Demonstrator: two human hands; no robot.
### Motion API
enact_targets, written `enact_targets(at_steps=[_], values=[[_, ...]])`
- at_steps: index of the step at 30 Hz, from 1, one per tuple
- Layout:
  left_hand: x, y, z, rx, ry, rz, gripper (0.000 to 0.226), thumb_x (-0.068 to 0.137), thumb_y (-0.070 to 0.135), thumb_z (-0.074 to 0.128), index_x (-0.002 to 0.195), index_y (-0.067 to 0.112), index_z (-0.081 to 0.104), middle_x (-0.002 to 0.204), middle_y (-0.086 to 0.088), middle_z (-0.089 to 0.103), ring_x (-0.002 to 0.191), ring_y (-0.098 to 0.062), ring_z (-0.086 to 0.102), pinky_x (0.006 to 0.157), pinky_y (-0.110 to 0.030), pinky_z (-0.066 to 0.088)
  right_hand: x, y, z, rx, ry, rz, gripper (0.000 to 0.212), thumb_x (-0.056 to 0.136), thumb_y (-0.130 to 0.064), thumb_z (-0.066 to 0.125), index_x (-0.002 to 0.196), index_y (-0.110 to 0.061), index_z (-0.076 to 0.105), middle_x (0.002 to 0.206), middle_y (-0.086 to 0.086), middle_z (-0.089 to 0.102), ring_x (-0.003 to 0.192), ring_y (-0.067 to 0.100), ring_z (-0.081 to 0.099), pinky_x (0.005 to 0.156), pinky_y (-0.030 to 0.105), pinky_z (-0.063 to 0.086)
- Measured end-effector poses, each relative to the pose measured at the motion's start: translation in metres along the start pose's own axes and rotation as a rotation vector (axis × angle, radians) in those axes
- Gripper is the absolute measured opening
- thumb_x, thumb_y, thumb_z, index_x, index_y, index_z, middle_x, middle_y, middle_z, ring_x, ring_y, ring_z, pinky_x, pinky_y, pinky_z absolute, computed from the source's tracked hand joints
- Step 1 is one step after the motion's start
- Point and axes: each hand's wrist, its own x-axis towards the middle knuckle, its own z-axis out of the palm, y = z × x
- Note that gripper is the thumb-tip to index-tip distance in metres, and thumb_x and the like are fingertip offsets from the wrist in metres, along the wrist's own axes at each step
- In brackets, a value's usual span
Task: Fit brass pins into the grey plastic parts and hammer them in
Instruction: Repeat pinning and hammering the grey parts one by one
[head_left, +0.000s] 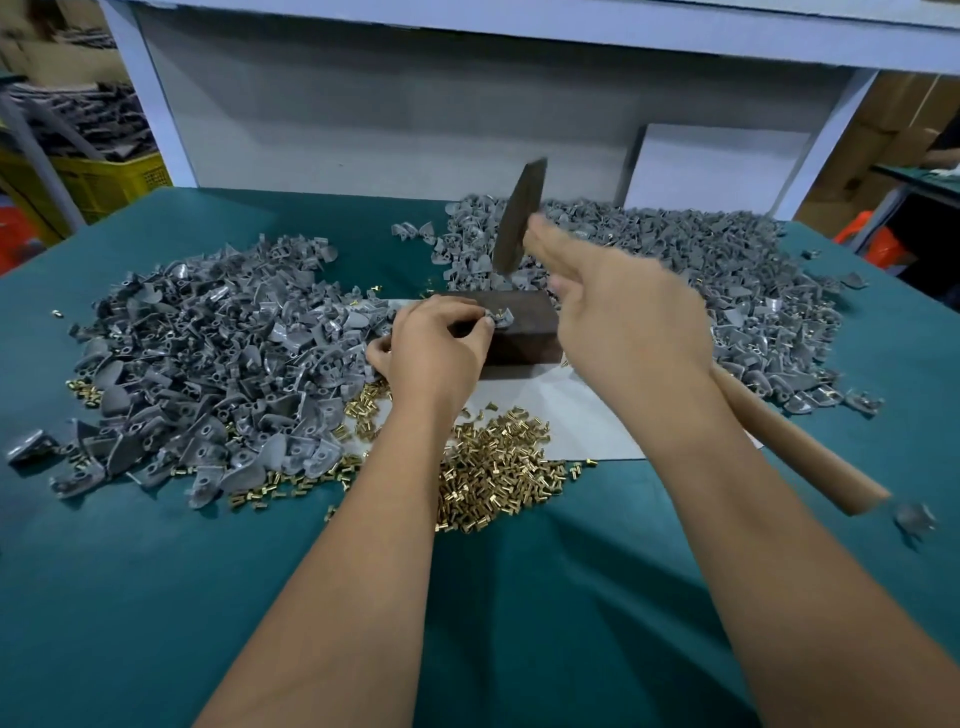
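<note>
The left hand (436, 338) rests on the near left corner of a dark block (524, 325) and pinches a small grey part (500, 317) with fingertips, holding it on the block's top face. A brass pin (492, 312) stands in that part.

The right hand (628, 317) is raised above and just right of the block, its fingers curled round the handle of a hammer (519, 223). The hammer's dark head is up in the air, above the block's far edge and apart from the held part, and it is blurred. The wooden handle (800, 447) runs back under the right wrist towards the near right of the table.

The block sits on a white sheet (561, 410) spread over a teal table (130, 597). A loose heap of brass pins (493, 478) lies on the near edge of the sheet and spills onto the cloth, just under the left forearm. A large pile of grey parts (208, 374) lies left of the block, touching the pin heap at its near edge. A second pile of grey parts (727, 280) lies behind and to the right of the block. One grey part (914, 519) lies alone near the end of the handle.
</note>
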Motion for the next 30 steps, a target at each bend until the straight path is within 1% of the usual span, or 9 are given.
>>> enact_targets(at_steps=[3,8,11,13,16,21,24,28,30], values=[[-0.001,0.002,0.000,-0.030,0.007,-0.008,0.009,0.087,0.039,0.068,0.089,0.036,0.076,0.109,0.022,0.067,0.118,-0.005,0.048,0.092,-0.039,0.018,-0.007,0.000,0.007,-0.019,-0.184,-0.012,0.049,0.098,-0.027,0.048,0.135,-0.057,0.037,0.099,0.002,0.071,0.081,0.029,0.064,0.057,0.031,0.037],[0.001,-0.001,0.001,0.010,0.001,0.013,0.010,0.088,0.042,0.067,0.090,0.037,0.075,0.108,0.024,0.067,0.116,-0.003,0.048,0.091,-0.040,0.019,0.000,-0.002,0.003,-0.018,0.027,-0.003,0.050,0.095,-0.027,0.049,0.136,-0.054,0.037,0.084,0.003,0.071,0.071,0.028,0.066,0.054,0.030,0.037],[0.001,0.001,0.000,-0.006,0.001,-0.009,0.010,0.087,0.040,0.068,0.092,0.036,0.076,0.110,0.023,0.066,0.117,-0.003,0.048,0.090,-0.038,0.018,-0.003,-0.001,0.009,-0.047,-0.190,-0.020,0.051,0.097,-0.026,0.047,0.137,-0.055,0.034,0.100,0.003,0.071,0.083,0.028,0.066,0.060,0.033,0.041],[0.000,0.001,-0.001,-0.007,-0.004,-0.013,0.011,0.087,0.040,0.067,0.091,0.036,0.076,0.111,0.024,0.066,0.118,-0.003,0.047,0.094,-0.040,0.019,0.004,0.003,0.008,-0.021,-0.232,0.022,0.049,0.098,-0.026,0.047,0.137,-0.054,0.036,0.108,0.001,0.070,0.090,0.028,0.066,0.062,0.033,0.044],[0.000,0.001,-0.001,-0.029,-0.020,-0.005,0.010,0.088,0.040,0.065,0.087,0.038,0.074,0.110,0.026,0.065,0.118,-0.004,0.047,0.100,-0.046,0.021,0.009,0.011,0.006,0.118,-0.122,0.149,0.046,0.099,-0.026,0.043,0.138,-0.050,0.039,0.119,-0.008,0.067,0.100,0.025,0.066,0.067,0.032,0.048],[0.003,0.005,-0.003,-0.034,-0.064,-0.056,0.011,0.091,0.039,0.061,0.082,0.041,0.066,0.112,0.027,0.061,0.122,-0.009,0.042,0.105,-0.049,0.020,0.002,0.033,0.014,0.274,-0.021,0.385,0.042,0.101,-0.027,0.041,0.138,-0.045,0.043,0.129,-0.022,0.058,0.108,0.014,0.059,0.055,0.023,0.034],[0.003,0.005,-0.002,-0.054,-0.077,-0.073,0.011,0.092,0.039,0.060,0.083,0.039,0.066,0.110,0.027,0.058,0.124,-0.010,0.039,0.107,-0.049,0.019,-0.008,0.047,0.022,0.248,-0.077,0.472,0.040,0.101,-0.026,0.042,0.137,-0.042,0.045,0.120,-0.010,0.065,0.089,0.022,0.057,0.059,0.029,0.033],[0.004,0.005,-0.003,-0.051,-0.084,-0.065,0.014,0.093,0.040,0.058,0.083,0.038,0.067,0.108,0.027,0.057,0.126,-0.010,0.037,0.106,-0.048,0.019,-0.016,0.061,0.034,0.194,-0.171,0.513,0.042,0.099,-0.027,0.045,0.141,-0.030,0.041,0.116,0.005,0.065,0.099,0.034,0.059,0.067,0.035,0.038],[0.003,0.005,-0.003,-0.048,-0.087,-0.060,0.015,0.093,0.040,0.057,0.082,0.039,0.066,0.104,0.028,0.055,0.126,-0.010,0.036,0.106,-0.048,0.019,-0.018,0.065,0.038,0.163,-0.223,0.524,0.035,0.099,-0.028,0.045,0.133,-0.024,0.049,0.107,0.008,0.066,0.091,0.034,0.057,0.065,0.034,0.038]])
